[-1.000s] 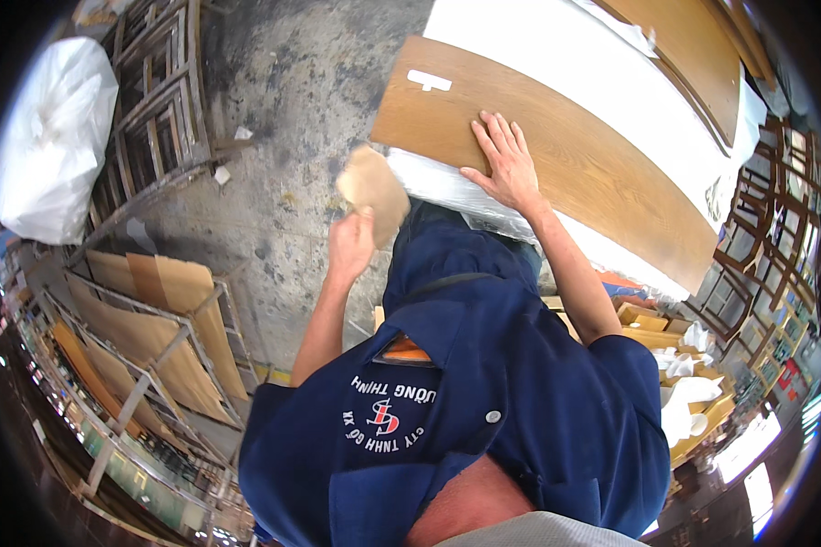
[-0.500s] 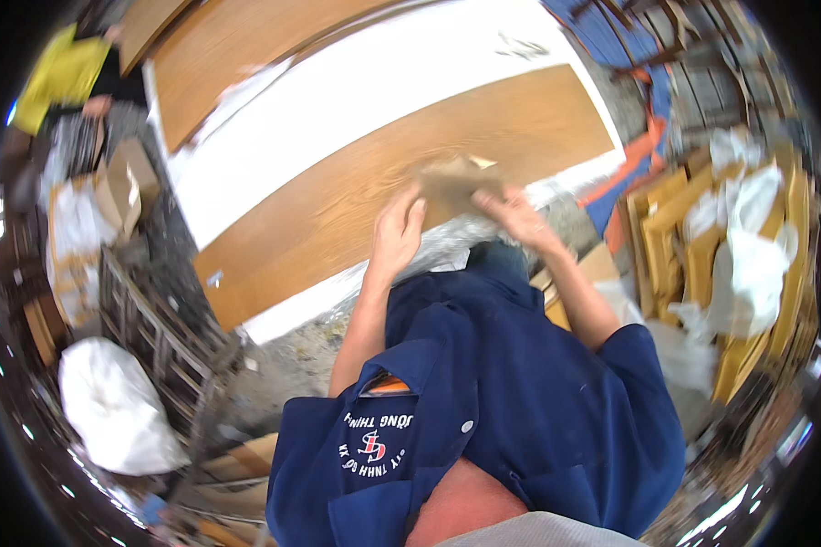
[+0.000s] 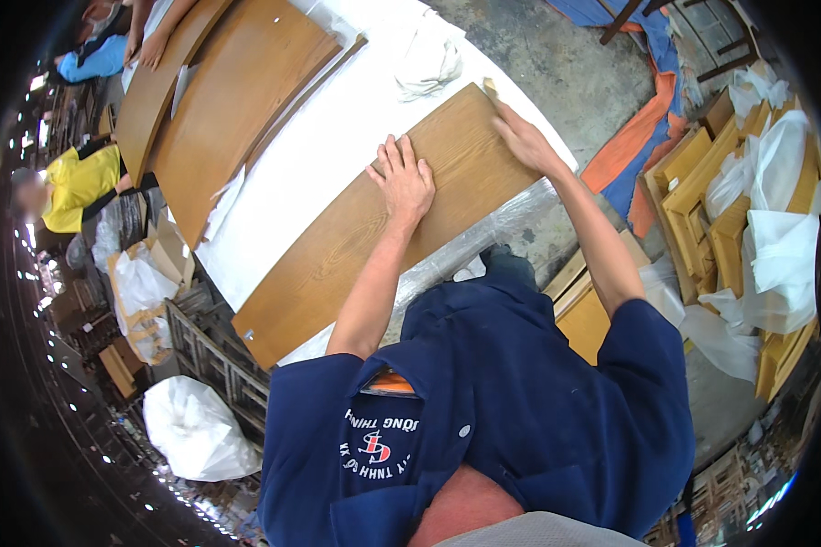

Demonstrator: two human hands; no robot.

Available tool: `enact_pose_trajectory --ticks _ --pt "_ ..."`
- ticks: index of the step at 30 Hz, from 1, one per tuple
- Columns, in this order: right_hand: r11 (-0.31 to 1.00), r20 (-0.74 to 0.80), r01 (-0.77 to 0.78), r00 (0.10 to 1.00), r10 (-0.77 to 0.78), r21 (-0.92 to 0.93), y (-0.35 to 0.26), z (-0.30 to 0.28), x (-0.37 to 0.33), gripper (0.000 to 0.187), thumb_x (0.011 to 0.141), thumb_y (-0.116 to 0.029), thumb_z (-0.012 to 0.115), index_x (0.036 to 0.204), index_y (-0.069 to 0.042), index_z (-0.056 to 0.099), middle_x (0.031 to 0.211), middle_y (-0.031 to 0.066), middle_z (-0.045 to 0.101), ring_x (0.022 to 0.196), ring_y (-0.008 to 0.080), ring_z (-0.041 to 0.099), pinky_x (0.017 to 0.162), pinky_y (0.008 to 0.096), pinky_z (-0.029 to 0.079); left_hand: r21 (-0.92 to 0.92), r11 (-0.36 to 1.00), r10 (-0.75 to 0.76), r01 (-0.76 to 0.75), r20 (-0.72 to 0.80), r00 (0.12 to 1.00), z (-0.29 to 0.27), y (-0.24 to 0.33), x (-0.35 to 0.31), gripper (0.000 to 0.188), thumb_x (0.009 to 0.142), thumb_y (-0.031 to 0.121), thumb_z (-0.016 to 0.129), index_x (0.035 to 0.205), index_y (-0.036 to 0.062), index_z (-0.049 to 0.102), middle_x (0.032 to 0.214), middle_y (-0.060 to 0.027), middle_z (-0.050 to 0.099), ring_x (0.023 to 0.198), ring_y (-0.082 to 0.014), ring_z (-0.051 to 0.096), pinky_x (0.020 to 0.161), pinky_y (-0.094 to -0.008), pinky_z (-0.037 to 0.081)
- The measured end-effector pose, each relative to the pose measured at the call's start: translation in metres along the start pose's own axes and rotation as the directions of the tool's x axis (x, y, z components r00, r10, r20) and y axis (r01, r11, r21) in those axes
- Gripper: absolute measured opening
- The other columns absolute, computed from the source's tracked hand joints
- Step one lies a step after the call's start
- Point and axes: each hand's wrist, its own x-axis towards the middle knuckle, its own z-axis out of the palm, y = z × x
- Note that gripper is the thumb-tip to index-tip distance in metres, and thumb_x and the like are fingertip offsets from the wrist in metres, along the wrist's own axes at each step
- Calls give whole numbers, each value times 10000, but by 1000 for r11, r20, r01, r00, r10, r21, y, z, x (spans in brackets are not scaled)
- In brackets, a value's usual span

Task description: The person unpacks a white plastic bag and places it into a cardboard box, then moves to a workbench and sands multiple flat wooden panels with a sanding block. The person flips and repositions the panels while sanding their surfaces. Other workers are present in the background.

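Note:
A long brown wooden board (image 3: 337,246) lies slantwise on a white-covered work table (image 3: 292,219) in front of me. My left hand (image 3: 404,185) rests on the board's top, fingers spread, with nothing in it. Out at the board's far right end, my right hand (image 3: 523,139) is closed around a small tan folded sheet (image 3: 491,88), which looks like sandpaper. Only a bit of the sheet shows past the fingers, against the end edge of the board.
More brown panels (image 3: 237,91) lie at the table's far left, where another person's hands (image 3: 148,46) touch one. A crumpled white cloth (image 3: 429,66) is beyond the board. Wrapped yellowish wooden frames (image 3: 702,210) stand at right. A white sack (image 3: 196,428) and metal racks (image 3: 214,351) are at left.
Both hands were together over the board with the brownish sheet. Now the right hand has taken it to the right end, and the left hand lies flat on the board. My view has shifted.

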Motion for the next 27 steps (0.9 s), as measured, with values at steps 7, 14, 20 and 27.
enact_pose_trajectory --ticks 7,14,20,27 --pt "991 -62 112 992 -107 79 1 1 1 492 1001 -250 461 1404 26 403 1423 228 468 1338 354 429 1113 391 332 12 990 138 -138 3 990 13 60 44 602 936 280 439 1473 33 321 1538 -194 261 1422 -389 229 1087 -706 123" --pt "982 -75 54 996 -41 183 13 1 -40 483 978 -187 492 1412 6 401 1432 222 458 1336 361 425 1103 404 355 43 990 134 -134 9 991 16 70 51 598 918 248 458 1459 26 335 1511 -174 314 1394 -356 282 1073 -681 154" --pt "985 -126 104 988 -87 137 7 17 17 513 971 -181 498 1444 -35 363 1445 217 439 1324 355 435 1067 403 393 35 990 135 -136 22 991 15 70 54 593 915 230 447 1453 7 334 1502 -187 318 1393 -356 280 1069 -666 151" --pt "988 -173 -66 981 90 139 24 1 -108 449 954 -152 503 1386 -47 441 1389 197 503 1257 361 495 1037 422 419 41 982 187 -186 -12 982 16 70 52 601 913 239 447 1450 -6 335 1491 -205 321 1381 -381 279 1059 -673 169"
